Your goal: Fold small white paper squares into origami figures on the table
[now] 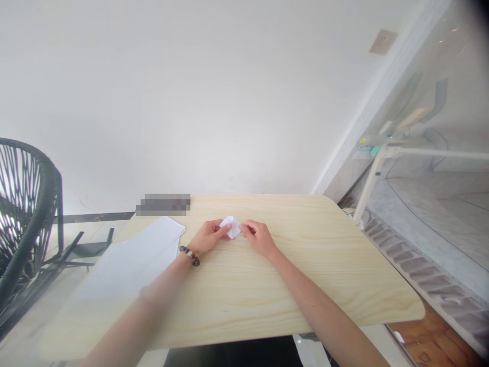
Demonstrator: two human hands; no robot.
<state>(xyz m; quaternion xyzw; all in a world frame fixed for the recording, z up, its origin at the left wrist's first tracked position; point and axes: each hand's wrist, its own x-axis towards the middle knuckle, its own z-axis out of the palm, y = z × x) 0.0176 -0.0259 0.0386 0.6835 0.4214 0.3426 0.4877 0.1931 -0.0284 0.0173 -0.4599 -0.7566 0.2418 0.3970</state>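
A small folded piece of white paper (pixel 234 230) is held above the middle of the wooden table, with crease lines showing on its face. My left hand (pixel 209 236) is closed on its left side, thumb lying across the front and fingers behind. At the paper's right corner, my right hand (pixel 260 236) pinches the edge between thumb and forefinger. The other fingers of the right hand are curled in. A beaded bracelet (pixel 190 255) circles my left wrist.
White sheets (pixel 133 260) lie stacked on the left of the table (pixel 305 285). A pixelated dark object (pixel 164 205) sits at the back left edge. A woven chair (pixel 49 188) stands to the left, a white metal frame (pixel 369 188) to the right. The wall borders the table's far side.
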